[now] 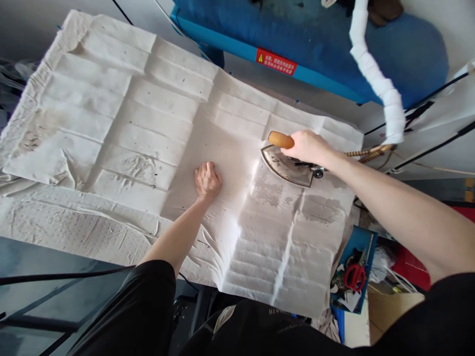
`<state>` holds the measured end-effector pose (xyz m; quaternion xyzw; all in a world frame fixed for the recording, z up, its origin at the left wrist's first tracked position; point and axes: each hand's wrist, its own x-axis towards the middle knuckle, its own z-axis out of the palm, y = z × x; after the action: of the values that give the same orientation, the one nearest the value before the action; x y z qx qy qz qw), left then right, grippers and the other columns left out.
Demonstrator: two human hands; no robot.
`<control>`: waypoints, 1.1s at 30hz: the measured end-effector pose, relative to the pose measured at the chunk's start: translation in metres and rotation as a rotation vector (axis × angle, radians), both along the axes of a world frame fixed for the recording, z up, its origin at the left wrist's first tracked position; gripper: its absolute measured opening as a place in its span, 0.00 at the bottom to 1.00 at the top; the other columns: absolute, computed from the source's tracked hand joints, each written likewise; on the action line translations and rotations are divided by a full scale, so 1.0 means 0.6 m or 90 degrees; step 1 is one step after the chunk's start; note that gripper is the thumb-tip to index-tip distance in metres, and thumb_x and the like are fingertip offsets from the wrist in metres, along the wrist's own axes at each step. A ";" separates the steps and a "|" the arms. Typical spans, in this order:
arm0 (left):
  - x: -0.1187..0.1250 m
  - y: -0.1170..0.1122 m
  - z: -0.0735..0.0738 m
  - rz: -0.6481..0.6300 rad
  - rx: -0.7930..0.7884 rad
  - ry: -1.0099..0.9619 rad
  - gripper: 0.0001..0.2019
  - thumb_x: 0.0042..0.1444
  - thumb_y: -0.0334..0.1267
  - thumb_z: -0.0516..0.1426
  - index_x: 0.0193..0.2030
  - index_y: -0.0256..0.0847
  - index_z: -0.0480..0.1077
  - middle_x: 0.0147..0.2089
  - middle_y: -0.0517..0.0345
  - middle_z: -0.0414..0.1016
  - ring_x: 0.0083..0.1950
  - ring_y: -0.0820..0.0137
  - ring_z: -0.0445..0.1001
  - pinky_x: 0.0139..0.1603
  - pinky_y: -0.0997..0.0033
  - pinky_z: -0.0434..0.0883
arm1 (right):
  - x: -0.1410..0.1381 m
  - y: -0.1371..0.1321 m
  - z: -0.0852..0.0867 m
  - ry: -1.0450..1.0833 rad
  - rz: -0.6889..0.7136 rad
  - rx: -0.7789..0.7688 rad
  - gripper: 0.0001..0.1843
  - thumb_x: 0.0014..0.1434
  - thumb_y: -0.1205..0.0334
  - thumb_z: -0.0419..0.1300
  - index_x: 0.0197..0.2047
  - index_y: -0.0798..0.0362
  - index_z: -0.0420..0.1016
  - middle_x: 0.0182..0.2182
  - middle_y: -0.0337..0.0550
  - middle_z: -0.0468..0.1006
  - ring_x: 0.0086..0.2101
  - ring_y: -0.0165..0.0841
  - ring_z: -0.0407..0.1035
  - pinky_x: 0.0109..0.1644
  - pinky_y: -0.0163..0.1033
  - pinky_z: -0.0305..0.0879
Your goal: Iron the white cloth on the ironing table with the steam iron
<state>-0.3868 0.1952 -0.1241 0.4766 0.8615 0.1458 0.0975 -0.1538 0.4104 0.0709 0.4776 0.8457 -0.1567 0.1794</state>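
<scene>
Right hand clenches the wooden handle of a steel flat iron
Iron sits beneath those fingers on creased white cloth; left hand, fingers curled loosely, presses down nearby, pinning the cloth against shifting

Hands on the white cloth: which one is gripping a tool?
The right hand grips the wooden handle of the metal iron; the left hand rests on the cloth, holding nothing.

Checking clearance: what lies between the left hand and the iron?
Head view: creased white cloth with dark specks lies between the left hand and the flatiron.
</scene>
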 end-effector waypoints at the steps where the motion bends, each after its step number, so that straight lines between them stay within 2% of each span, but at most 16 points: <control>1: 0.000 0.000 0.000 0.002 0.002 -0.001 0.15 0.59 0.33 0.51 0.51 0.38 0.71 0.50 0.38 0.76 0.54 0.48 0.74 0.58 0.48 0.67 | 0.015 -0.001 -0.005 -0.003 -0.007 0.004 0.16 0.58 0.49 0.63 0.42 0.51 0.82 0.37 0.52 0.83 0.38 0.48 0.78 0.37 0.45 0.67; 5: 0.000 0.000 0.001 0.012 0.004 0.001 0.16 0.59 0.32 0.51 0.52 0.37 0.71 0.49 0.38 0.76 0.54 0.48 0.74 0.58 0.49 0.66 | 0.041 -0.008 -0.025 0.025 -0.007 0.022 0.13 0.59 0.50 0.61 0.39 0.50 0.80 0.36 0.49 0.82 0.36 0.46 0.76 0.35 0.44 0.65; 9: -0.001 0.000 0.003 0.005 0.001 -0.001 0.16 0.60 0.32 0.50 0.53 0.37 0.71 0.51 0.36 0.76 0.54 0.48 0.74 0.59 0.48 0.66 | 0.041 -0.010 -0.032 0.092 0.021 0.055 0.15 0.59 0.51 0.61 0.44 0.51 0.78 0.46 0.51 0.79 0.39 0.43 0.74 0.39 0.45 0.67; 11: -0.001 0.001 0.004 0.002 -0.001 0.005 0.16 0.60 0.32 0.50 0.53 0.36 0.71 0.51 0.35 0.76 0.54 0.47 0.74 0.59 0.48 0.66 | 0.043 -0.008 -0.038 0.108 0.031 0.086 0.20 0.59 0.50 0.62 0.50 0.52 0.77 0.52 0.53 0.76 0.44 0.46 0.73 0.45 0.48 0.69; 15: 0.001 0.002 0.004 0.001 -0.007 0.026 0.17 0.60 0.31 0.49 0.53 0.35 0.70 0.51 0.35 0.76 0.55 0.46 0.74 0.58 0.47 0.66 | 0.048 -0.001 -0.056 0.110 0.048 0.146 0.36 0.55 0.45 0.66 0.61 0.57 0.71 0.57 0.60 0.71 0.56 0.55 0.65 0.56 0.57 0.66; 17: 0.001 0.003 0.003 0.003 -0.006 0.033 0.17 0.60 0.31 0.49 0.53 0.35 0.70 0.51 0.35 0.76 0.55 0.46 0.74 0.58 0.47 0.66 | 0.049 0.000 -0.060 0.117 0.044 0.158 0.42 0.54 0.44 0.68 0.65 0.59 0.67 0.58 0.63 0.70 0.57 0.57 0.64 0.57 0.59 0.65; 20: 0.001 0.003 0.000 0.007 -0.004 0.031 0.17 0.60 0.31 0.49 0.53 0.36 0.71 0.51 0.37 0.76 0.55 0.48 0.74 0.59 0.48 0.66 | 0.048 -0.002 -0.055 0.129 0.023 0.126 0.47 0.54 0.48 0.68 0.71 0.58 0.60 0.59 0.62 0.71 0.54 0.54 0.68 0.55 0.56 0.67; 22: 0.001 0.003 -0.001 0.008 0.000 0.027 0.17 0.60 0.31 0.49 0.53 0.37 0.71 0.51 0.37 0.76 0.55 0.48 0.74 0.59 0.48 0.66 | 0.046 -0.003 -0.048 0.128 0.015 0.083 0.44 0.55 0.50 0.67 0.71 0.53 0.61 0.56 0.57 0.75 0.49 0.51 0.72 0.51 0.53 0.69; 25: 0.001 0.002 -0.001 0.009 0.006 0.023 0.17 0.60 0.32 0.49 0.53 0.37 0.70 0.51 0.37 0.75 0.56 0.47 0.73 0.60 0.47 0.66 | 0.043 0.000 -0.042 0.112 0.018 0.045 0.35 0.56 0.51 0.65 0.67 0.47 0.70 0.50 0.50 0.81 0.45 0.50 0.74 0.48 0.50 0.69; 27: 0.001 0.002 -0.001 0.008 0.005 0.017 0.17 0.59 0.32 0.49 0.53 0.36 0.70 0.51 0.36 0.75 0.55 0.47 0.73 0.60 0.46 0.66 | 0.041 0.003 -0.042 0.107 0.020 0.047 0.36 0.55 0.51 0.66 0.67 0.47 0.70 0.48 0.49 0.82 0.45 0.50 0.74 0.48 0.49 0.68; 30: 0.001 0.002 -0.001 0.010 0.005 0.011 0.17 0.59 0.32 0.49 0.53 0.37 0.70 0.51 0.36 0.75 0.55 0.47 0.73 0.59 0.46 0.66 | 0.041 0.003 -0.044 0.111 0.022 0.051 0.39 0.56 0.50 0.66 0.69 0.47 0.67 0.50 0.49 0.81 0.46 0.49 0.74 0.48 0.49 0.68; 33: 0.000 0.001 -0.003 0.013 0.015 0.017 0.17 0.60 0.33 0.49 0.53 0.37 0.70 0.51 0.37 0.75 0.55 0.47 0.73 0.60 0.46 0.66 | 0.045 -0.003 -0.041 0.125 0.034 0.093 0.37 0.57 0.47 0.66 0.67 0.51 0.69 0.58 0.55 0.75 0.52 0.52 0.72 0.52 0.53 0.68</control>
<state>-0.3867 0.1959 -0.1257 0.4710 0.8656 0.1505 0.0793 -0.1266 0.4084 0.0463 0.4488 0.8809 -0.1360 0.0646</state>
